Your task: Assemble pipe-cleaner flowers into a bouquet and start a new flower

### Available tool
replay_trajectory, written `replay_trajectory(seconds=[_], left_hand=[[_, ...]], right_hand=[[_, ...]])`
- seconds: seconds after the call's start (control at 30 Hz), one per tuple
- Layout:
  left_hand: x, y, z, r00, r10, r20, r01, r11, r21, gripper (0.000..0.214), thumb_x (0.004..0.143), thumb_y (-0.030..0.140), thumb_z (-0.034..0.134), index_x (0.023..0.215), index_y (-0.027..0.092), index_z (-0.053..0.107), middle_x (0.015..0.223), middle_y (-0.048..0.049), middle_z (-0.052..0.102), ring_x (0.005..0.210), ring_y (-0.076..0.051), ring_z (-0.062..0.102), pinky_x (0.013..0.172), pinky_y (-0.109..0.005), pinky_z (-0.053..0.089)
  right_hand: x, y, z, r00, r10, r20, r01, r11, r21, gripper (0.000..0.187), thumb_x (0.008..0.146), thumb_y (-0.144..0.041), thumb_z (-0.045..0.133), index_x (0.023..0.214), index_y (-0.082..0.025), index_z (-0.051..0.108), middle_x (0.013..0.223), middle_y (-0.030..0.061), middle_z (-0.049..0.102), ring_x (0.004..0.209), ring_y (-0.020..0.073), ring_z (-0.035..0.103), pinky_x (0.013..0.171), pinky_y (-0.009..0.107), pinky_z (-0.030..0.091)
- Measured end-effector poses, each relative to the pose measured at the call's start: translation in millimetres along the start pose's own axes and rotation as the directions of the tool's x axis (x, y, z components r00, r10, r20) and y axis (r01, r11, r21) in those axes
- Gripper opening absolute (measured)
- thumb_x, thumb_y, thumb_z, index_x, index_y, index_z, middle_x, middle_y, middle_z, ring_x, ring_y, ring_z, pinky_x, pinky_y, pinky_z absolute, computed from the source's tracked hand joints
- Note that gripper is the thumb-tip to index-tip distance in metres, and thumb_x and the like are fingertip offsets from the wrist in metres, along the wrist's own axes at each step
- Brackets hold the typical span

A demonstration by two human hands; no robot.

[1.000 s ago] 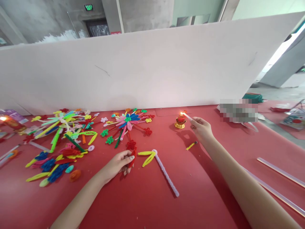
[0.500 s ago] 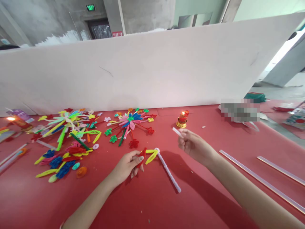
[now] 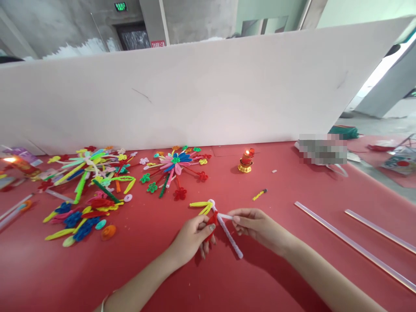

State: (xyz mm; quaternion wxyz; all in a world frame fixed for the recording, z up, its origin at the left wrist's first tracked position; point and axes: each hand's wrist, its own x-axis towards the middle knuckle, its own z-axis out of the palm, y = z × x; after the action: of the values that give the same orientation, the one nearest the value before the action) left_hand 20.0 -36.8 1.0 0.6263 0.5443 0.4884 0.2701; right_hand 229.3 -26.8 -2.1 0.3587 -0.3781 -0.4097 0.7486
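My left hand (image 3: 192, 236) pinches a small red pipe-cleaner piece (image 3: 212, 220) against a lavender pipe-cleaner stem (image 3: 231, 239) that lies on the red table. Two yellow loops (image 3: 201, 206) sit at the stem's far end. My right hand (image 3: 256, 225) is closed on a short white glue stick (image 3: 225, 216), whose tip touches the red piece and the stem. A lit red candle in a gold holder (image 3: 245, 161) stands farther back.
A flower of coloured pipe cleaners (image 3: 175, 167) and a heap of loose pieces (image 3: 87, 190) lie to the left. A short yellow bit (image 3: 259, 195) lies mid-table. Long clear glue sticks (image 3: 354, 246) lie at right. A white board (image 3: 208, 91) walls the table's far edge.
My right hand drew the glue stick back from the candle flame and brought it down to the stem. My left hand slid right with the red piece to meet it.
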Motion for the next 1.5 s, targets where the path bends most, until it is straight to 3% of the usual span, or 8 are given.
replay_trajectory(seconds=[0.2, 0.4, 0.77, 0.97, 1.13, 1.23, 1.37, 1.5], left_hand=[[-4.6, -5.5, -1.2, 1.000, 0.016, 0.016, -0.018, 0.995, 0.098, 0.032, 0.080, 0.049, 0.053, 0.078, 0.018, 0.047, 0.054, 0.0031, 0.055, 0.036, -0.007, 0.046, 0.033, -0.016, 0.037], [-5.4, -3.6, -2.1, 1.000, 0.006, 0.024, -0.010, 0.985, 0.173, 0.030, 0.083, 0.049, 0.048, 0.083, 0.018, 0.049, 0.053, 0.0040, 0.054, 0.033, -0.007, 0.044, 0.031, -0.016, 0.035], [-3.7, -4.7, -1.7, 1.000, 0.005, 0.029, -0.011, 0.978, 0.210, 0.030, 0.084, 0.049, 0.047, 0.079, 0.020, 0.047, 0.051, 0.0049, 0.053, 0.033, -0.007, 0.043, 0.030, -0.016, 0.032], [-5.3, -3.8, -0.9, 0.999, 0.042, 0.025, -0.047, 0.974, 0.223, 0.029, 0.084, 0.046, 0.048, 0.076, 0.019, 0.047, 0.048, 0.0058, 0.050, 0.032, -0.006, 0.040, 0.033, -0.016, 0.031], [-6.5, 0.4, -0.8, 0.997, 0.067, 0.040, -0.075, 0.963, 0.258, 0.027, 0.084, 0.043, 0.048, 0.074, 0.018, 0.048, 0.045, 0.0072, 0.048, 0.034, -0.006, 0.039, 0.037, -0.016, 0.030], [-6.6, 1.9, -1.6, 0.997, 0.049, 0.054, -0.061, 0.963, 0.261, 0.028, 0.084, 0.043, 0.048, 0.074, 0.017, 0.049, 0.045, 0.0073, 0.048, 0.034, -0.006, 0.039, 0.037, -0.016, 0.030], [-6.4, 1.3, -3.1, 0.996, 0.039, 0.086, -0.059, 0.966, 0.251, 0.030, 0.084, 0.045, 0.048, 0.075, 0.017, 0.051, 0.045, 0.0068, 0.049, 0.034, -0.006, 0.039, 0.037, -0.016, 0.029], [-5.5, 0.3, -4.0, 0.995, 0.044, 0.091, -0.064, 0.969, 0.238, 0.030, 0.084, 0.045, 0.049, 0.075, 0.016, 0.051, 0.044, 0.0068, 0.048, 0.034, -0.005, 0.037, 0.037, -0.016, 0.029]], right_hand=[[3.3, 2.3, 4.8, 0.974, -0.131, -0.186, 0.113, 0.988, -0.103, 0.023, 0.069, -0.039, 0.066, 0.072, -0.016, 0.066, 0.057, -0.0020, 0.049, 0.055, 0.0098, 0.043, 0.056, 0.025, 0.037], [2.2, 5.1, 10.6, 0.964, -0.211, -0.164, 0.154, 0.939, -0.307, 0.022, 0.073, -0.039, 0.060, 0.068, -0.018, 0.063, 0.061, 0.0004, 0.059, 0.056, 0.0119, 0.050, 0.060, 0.027, 0.041], [-3.1, 7.9, 15.6, 0.924, -0.297, -0.242, 0.169, 0.883, -0.439, 0.020, 0.074, -0.037, 0.062, 0.077, -0.018, 0.066, 0.073, 0.0038, 0.066, 0.069, 0.0168, 0.058, 0.066, 0.029, 0.043], [-3.4, 12.2, 21.6, 0.886, -0.354, -0.298, 0.124, 0.801, -0.586, 0.029, 0.071, -0.046, 0.065, 0.067, -0.019, 0.059, 0.064, 0.0038, 0.065, 0.059, 0.0152, 0.054, 0.056, 0.027, 0.039], [-4.8, 18.6, 23.1, 0.798, -0.550, -0.248, 0.178, 0.607, -0.775, 0.030, 0.077, -0.043, 0.061, 0.062, -0.018, 0.055, 0.057, 0.0007, 0.057, 0.052, 0.0112, 0.046, 0.049, 0.023, 0.036], [-4.7, 23.1, 21.7, 0.709, -0.698, -0.098, 0.275, 0.402, -0.873, 0.026, 0.081, -0.033, 0.057, 0.061, -0.019, 0.050, 0.056, -0.0014, 0.052, 0.050, 0.0091, 0.043, 0.048, 0.021, 0.035], [-2.8, 25.8, 20.1, 0.547, -0.827, 0.127, 0.360, 0.096, -0.928, 0.028, 0.083, -0.020, 0.054, 0.058, -0.019, 0.041, 0.054, -0.0037, 0.041, 0.048, 0.0075, 0.036, 0.046, 0.020, 0.031], [-2.1, 25.3, 21.9, 0.482, -0.829, 0.285, 0.387, -0.091, -0.918, 0.028, 0.083, -0.010, 0.051, 0.060, -0.020, 0.039, 0.055, -0.0034, 0.038, 0.052, 0.0094, 0.033, 0.050, 0.021, 0.030]])
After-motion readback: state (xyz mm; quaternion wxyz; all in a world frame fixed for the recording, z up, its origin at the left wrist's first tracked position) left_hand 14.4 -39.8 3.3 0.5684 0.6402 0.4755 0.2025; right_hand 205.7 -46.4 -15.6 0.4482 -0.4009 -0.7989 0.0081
